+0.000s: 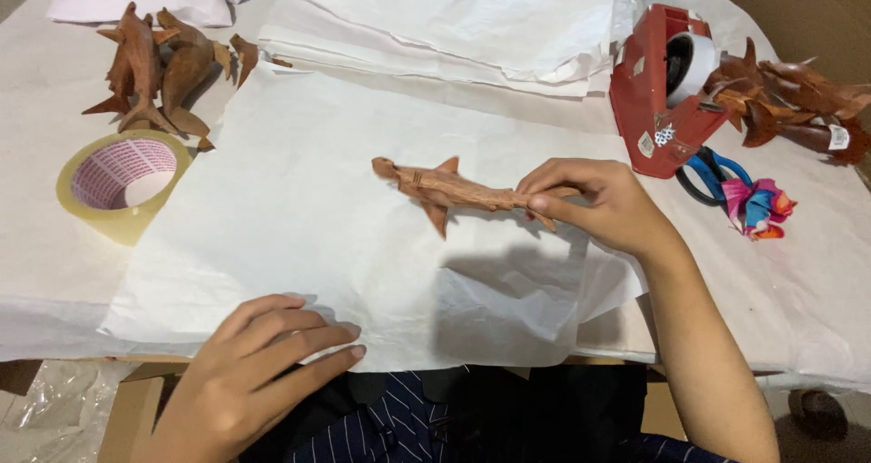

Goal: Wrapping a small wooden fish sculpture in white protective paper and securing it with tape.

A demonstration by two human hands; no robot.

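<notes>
My right hand [603, 204] grips a carved wooden shark [449, 189] by its tail end, holding it level just above a large sheet of white wrapping paper [299, 209]. The shark's head points left and its fins stick out on both sides. My left hand [254, 363] lies flat on the near edge of that sheet, fingers stretched out to the right and holding nothing.
A roll of clear tape [122, 180] lies at the left, behind it a pile of wooden fish carvings [159, 64]. A red tape dispenser [662, 87], blue-handled scissors [708, 175], a colourful ribbon bow [758, 206] and more carvings [794, 100] are at the right. Stacked white paper [454, 19] lies behind.
</notes>
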